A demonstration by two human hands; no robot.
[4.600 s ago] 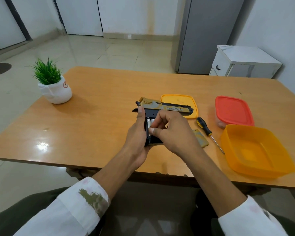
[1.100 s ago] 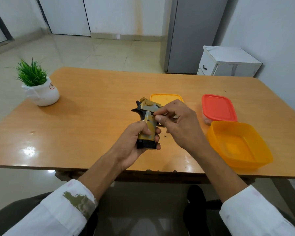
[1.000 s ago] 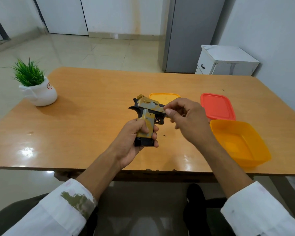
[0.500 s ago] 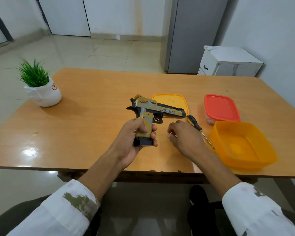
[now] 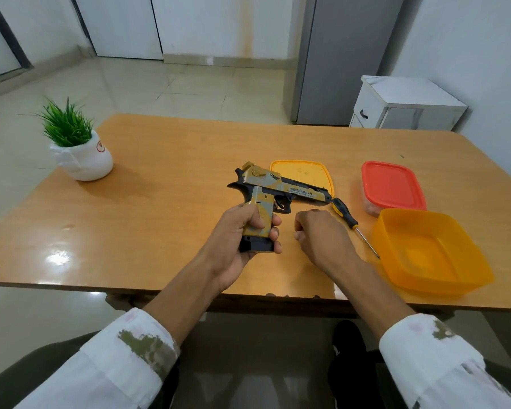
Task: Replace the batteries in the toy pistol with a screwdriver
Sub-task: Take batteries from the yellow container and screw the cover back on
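one orange tub [image 5: 455, 278] unlidded, red-lidded tub [image 5: 393, 184] shut; pistol [image 5: 278, 187] in left hand [image 5: 236, 240]

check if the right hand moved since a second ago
Yes. The right hand has come down from in front of the orange lid toward the near edge of the table, now beside the screwdriver, off the toy pistol.

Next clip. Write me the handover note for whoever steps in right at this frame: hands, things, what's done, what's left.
Left hand holds the toy pistol upright by its grip.
Right hand rests with curled fingers on the table beside it; I cannot tell if it pinches anything.
Screwdriver lies on the table just right of that hand, untouched.
Done: the grip cover looks fitted.
Left: probably driving the cover screw with the screwdriver; whether the screw is already in cannot be seen.
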